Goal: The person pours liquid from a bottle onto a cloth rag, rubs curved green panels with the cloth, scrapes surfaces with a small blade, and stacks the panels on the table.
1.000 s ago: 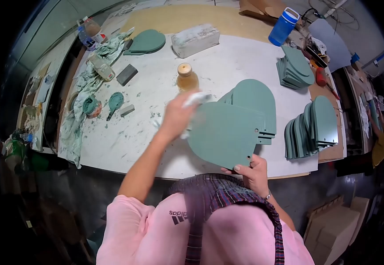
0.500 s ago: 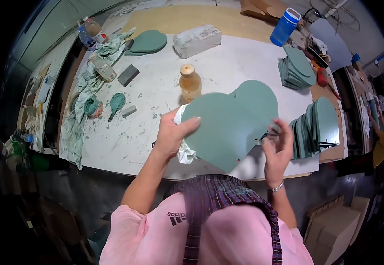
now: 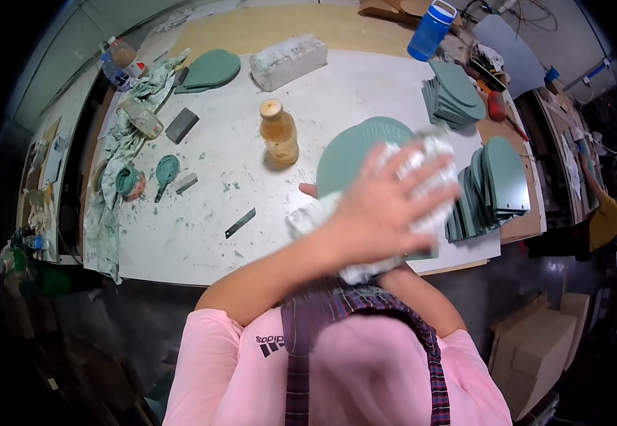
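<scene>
blue bottle (image 3: 432, 32) near far right corner of white table (image 3: 163, 245). long whitish block (image 3: 289, 62) at far side. yellow-brown bottle (image 3: 280, 136) stands up. dark block (image 3: 182, 126) and small gray block (image 3: 186, 183) left of it. thin blade (image 3: 241, 223) lies nearer. brown boxes (image 3: 535, 358) low at right.

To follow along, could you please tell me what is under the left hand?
White cloth, with green panel showing beyond; what the left hand and cloth cover is hidden.

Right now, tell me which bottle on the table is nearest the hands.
The amber bottle with the pale cap, standing on the white tabletop; the blue bottle and the bottles along the left are farther off.
</scene>
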Tool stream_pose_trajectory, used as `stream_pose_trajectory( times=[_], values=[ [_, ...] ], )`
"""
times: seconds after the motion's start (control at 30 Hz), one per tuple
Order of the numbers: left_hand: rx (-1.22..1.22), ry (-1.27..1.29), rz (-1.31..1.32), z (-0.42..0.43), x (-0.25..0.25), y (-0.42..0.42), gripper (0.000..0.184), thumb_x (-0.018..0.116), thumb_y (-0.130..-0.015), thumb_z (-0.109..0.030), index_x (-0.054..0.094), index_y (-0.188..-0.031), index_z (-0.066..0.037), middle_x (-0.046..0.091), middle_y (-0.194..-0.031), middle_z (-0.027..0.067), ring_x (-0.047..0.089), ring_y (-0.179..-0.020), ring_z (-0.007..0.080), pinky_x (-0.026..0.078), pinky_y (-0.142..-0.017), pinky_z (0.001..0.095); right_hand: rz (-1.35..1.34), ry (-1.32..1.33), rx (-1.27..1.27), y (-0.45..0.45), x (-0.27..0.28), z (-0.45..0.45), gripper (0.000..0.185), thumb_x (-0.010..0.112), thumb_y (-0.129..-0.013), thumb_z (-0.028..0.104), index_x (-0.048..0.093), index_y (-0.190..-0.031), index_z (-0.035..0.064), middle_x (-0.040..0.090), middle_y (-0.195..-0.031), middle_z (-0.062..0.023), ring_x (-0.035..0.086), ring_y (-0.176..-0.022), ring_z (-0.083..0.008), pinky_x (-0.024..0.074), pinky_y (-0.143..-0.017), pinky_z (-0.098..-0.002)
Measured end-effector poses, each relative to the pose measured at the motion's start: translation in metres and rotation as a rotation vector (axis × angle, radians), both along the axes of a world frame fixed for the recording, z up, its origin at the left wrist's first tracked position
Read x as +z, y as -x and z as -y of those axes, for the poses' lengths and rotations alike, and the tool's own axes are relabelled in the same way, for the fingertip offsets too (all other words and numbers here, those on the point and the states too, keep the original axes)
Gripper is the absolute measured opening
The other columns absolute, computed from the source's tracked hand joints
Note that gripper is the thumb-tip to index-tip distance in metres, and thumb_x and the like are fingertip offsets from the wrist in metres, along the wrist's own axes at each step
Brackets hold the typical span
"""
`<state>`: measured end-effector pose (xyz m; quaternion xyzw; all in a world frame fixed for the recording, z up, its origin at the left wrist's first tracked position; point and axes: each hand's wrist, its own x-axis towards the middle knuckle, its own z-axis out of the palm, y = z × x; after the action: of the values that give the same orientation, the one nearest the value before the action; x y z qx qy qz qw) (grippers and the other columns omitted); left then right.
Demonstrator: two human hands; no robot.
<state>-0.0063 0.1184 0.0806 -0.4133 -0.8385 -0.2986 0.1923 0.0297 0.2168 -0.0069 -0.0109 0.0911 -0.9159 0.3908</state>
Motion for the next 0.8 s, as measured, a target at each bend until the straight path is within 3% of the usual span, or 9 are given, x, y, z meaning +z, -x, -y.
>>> stream_pose_trajectory(
  times=[0.07, 0.13, 0.2, 0.27, 0.4, 0.47, 0.57, 0.7, 0.8],
  values=[
    [0.219, 0.046, -0.033, 0.017, -0.013, 0.026, 0.050, 0.061, -0.088, -0.038, 0.053, -0.134, -0.020, 0.044, -0.145, 0.0098, 0.045, -0.127, 0.0349, 0.040, -0.099, 0.0528, 0.035, 0.165, 0.112, -0.004, -0.008, 0.000, 0.049, 0.043, -0.100, 0.023, 0.038, -0.142, -0.0018, 0.060, -0.112, -0.0097, 0.054, -0.070, -0.0136, 0.0453, -0.062, -0.0244],
    [0.269, -0.131, 0.447, 0.042, -0.024, 0.040, 0.039, 0.058, -0.092, -0.029, 0.057, -0.127, -0.012, 0.059, -0.123, 0.0098, 0.059, -0.108, 0.0253, 0.047, -0.089, 0.0369, 0.044, 0.243, 0.170, -0.012, -0.010, -0.002, 0.051, 0.043, -0.100, 0.024, 0.036, -0.143, -0.0017, 0.060, -0.112, -0.0098, 0.052, -0.069, -0.0130, 0.0445, -0.060, -0.0241],
    [0.238, -0.359, 0.872, 0.073, -0.069, 0.055, 0.028, 0.054, -0.097, -0.024, 0.062, -0.115, -0.004, 0.063, -0.093, 0.0068, 0.060, -0.086, 0.0154, 0.048, -0.078, 0.0274, 0.046, 0.267, 0.191, -0.015, -0.013, -0.004, 0.053, 0.043, -0.100, 0.026, 0.035, -0.144, -0.0017, 0.060, -0.112, -0.0099, 0.051, -0.067, -0.0125, 0.0436, -0.059, -0.0237],
    [0.304, -0.564, 0.700, 0.077, -0.087, 0.040, 0.030, 0.051, -0.101, -0.026, 0.063, -0.101, 0.001, 0.060, -0.079, 0.0015, 0.055, -0.079, 0.0097, 0.046, -0.074, 0.0267, 0.046, 0.256, 0.207, -0.018, -0.014, -0.005, 0.055, 0.043, -0.100, 0.027, 0.033, -0.145, -0.0017, 0.059, -0.111, -0.0100, 0.049, -0.066, -0.0120, 0.0427, -0.057, -0.0234],
    [0.374, -0.904, 0.691, 0.094, -0.087, 0.025, 0.029, 0.050, -0.102, -0.023, 0.064, -0.100, 0.002, 0.066, -0.086, 0.0033, 0.058, -0.075, 0.0094, 0.048, -0.068, 0.0258, 0.049, 0.182, 0.169, -0.014, -0.009, -0.007, 0.058, 0.043, -0.100, 0.029, 0.030, -0.147, -0.0016, 0.059, -0.111, -0.0102, 0.047, -0.064, -0.0112, 0.0414, -0.055, -0.0229],
    [0.424, -1.070, 0.718, 0.114, -0.076, 0.020, 0.030, 0.051, -0.102, -0.025, 0.064, -0.100, 0.002, 0.066, -0.087, 0.0034, 0.058, -0.073, 0.0078, 0.048, -0.065, 0.0234, 0.009, -0.042, 0.115, -0.007, 0.009, -0.007, 0.067, 0.042, -0.099, 0.036, 0.022, -0.151, -0.0015, 0.058, -0.104, -0.0112, 0.037, -0.059, -0.0085, 0.0350, -0.048, -0.0234],
    [0.450, -1.245, 0.678, 0.150, -0.064, 0.019, 0.029, 0.051, -0.103, -0.026, 0.062, -0.102, 0.001, 0.067, -0.087, 0.0058, 0.061, -0.069, 0.0079, 0.051, -0.061, 0.0227, -0.056, -0.085, 0.081, -0.003, 0.013, -0.021, 0.070, 0.044, -0.097, 0.038, 0.023, -0.150, -0.0027, 0.057, -0.098, -0.0133, 0.038, -0.058, -0.0088, 0.0331, -0.045, -0.0232],
    [0.488, -1.317, 0.698, 0.158, -0.060, 0.012, 0.030, 0.050, -0.103, -0.025, 0.061, -0.105, 0.003, 0.067, -0.090, 0.0072, 0.064, -0.072, 0.0106, 0.054, -0.063, 0.0253, 0.039, -0.110, 0.013, -0.001, 0.014, -0.045, 0.073, 0.040, -0.097, 0.047, 0.033, -0.144, -0.0081, 0.045, -0.073, -0.0106, 0.037, -0.051, -0.0132, 0.0365, -0.042, -0.0256],
    [0.455, -1.287, 0.802, 0.151, -0.076, 0.006, 0.030, 0.050, -0.102, -0.023, 0.060, -0.108, 0.004, 0.066, -0.095, 0.0071, 0.063, -0.080, 0.0113, 0.053, -0.071, 0.0270, -0.043, -0.233, -0.151, 0.012, 0.013, -0.089, 0.072, 0.042, -0.096, 0.047, 0.035, -0.140, -0.0105, 0.042, -0.070, -0.0079, 0.038, -0.054, -0.0132, 0.0357, -0.042, -0.0256]
  ],
)
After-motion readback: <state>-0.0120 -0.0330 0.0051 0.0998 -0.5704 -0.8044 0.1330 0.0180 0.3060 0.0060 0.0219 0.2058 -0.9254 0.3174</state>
